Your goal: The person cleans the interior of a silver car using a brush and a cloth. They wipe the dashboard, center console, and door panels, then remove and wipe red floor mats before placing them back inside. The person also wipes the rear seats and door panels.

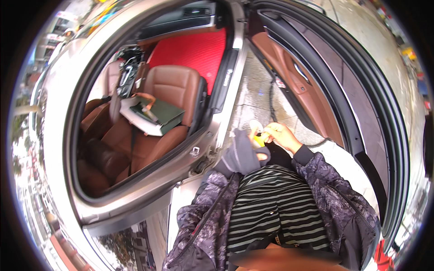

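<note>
My right hand [280, 134] pinches a small yellow item [260, 140] in front of my body; what it is cannot be made out. Close beside it, my left hand [253, 131] is mostly hidden by a grey cloth [242, 149] draped over it. Some of its fingers show at the cloth's edges, gripping the cloth and meeting the yellow item. To the left is the brown leather front seat [174, 80] of a car. On that seat lies a dark green and white box [162, 115] with an orange strap [145, 98] across the top.
The car's open door [305, 84], lined in brown, stands to my right. A bright red floor mat [191, 50] covers the footwell. Wet paving [249, 95] lies between the sill and the door, with a dark hose or cable [272, 101] on it. The door frame [223, 122] is close on my left.
</note>
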The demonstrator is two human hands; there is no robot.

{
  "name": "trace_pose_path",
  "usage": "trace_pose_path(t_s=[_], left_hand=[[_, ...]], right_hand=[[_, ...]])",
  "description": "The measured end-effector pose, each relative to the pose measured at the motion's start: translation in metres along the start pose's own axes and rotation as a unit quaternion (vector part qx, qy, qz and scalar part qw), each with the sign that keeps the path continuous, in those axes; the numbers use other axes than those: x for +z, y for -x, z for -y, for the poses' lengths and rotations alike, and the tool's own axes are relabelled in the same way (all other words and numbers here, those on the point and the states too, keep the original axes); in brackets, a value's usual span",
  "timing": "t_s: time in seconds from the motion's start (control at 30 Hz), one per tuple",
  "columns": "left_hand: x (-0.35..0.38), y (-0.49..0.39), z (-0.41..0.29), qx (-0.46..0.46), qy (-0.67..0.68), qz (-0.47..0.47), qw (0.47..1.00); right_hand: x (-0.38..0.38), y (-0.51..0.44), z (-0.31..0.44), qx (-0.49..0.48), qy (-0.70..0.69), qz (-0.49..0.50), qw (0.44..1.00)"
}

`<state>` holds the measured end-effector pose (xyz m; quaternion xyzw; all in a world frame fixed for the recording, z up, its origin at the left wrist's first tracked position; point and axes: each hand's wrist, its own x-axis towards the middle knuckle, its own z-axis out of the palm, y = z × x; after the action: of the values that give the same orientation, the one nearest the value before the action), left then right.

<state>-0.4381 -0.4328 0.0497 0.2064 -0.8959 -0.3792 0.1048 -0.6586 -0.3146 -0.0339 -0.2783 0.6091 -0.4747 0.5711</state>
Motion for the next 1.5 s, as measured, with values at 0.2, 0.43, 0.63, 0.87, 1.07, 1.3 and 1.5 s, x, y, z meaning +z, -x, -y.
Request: trace_pose_path(t_s=[0.2, 0.43, 0.63, 0.87, 1.07, 1.3, 1.5], left_hand=[[-0.007, 0.015, 0.012, -0.201, 0.096, 0.057, 0.973], [0.025, 0.065, 0.058, -0.271, 0.055, -0.006, 0.961], [0.048, 0.109, 0.069, -0.250, 0.089, -0.003, 0.964], [0.103, 0.161, 0.100, -0.081, -0.056, -0.213, 0.972], [0.102, 0.226, 0.104, -0.434, 0.085, 0.144, 0.885], [0.083, 0.409, 0.050, -0.502, 0.138, 0.297, 0.801], [0.079, 0.398, 0.042, -0.552, 0.129, 0.261, 0.781]], right_hand=[[0.061, -0.003, 0.027, -0.025, -0.046, 0.101, 0.994], [0.116, 0.023, 0.040, -0.184, 0.342, 0.209, 0.897], [0.132, 0.026, 0.050, -0.168, 0.408, 0.238, 0.865], [0.125, 0.031, 0.042, -0.185, 0.386, 0.220, 0.877], [0.084, 0.008, 0.045, -0.110, 0.275, 0.071, 0.953], [0.031, -0.010, 0.018, -0.013, 0.151, -0.020, 0.988], [0.020, -0.013, 0.011, 0.034, 0.152, 0.020, 0.988]])
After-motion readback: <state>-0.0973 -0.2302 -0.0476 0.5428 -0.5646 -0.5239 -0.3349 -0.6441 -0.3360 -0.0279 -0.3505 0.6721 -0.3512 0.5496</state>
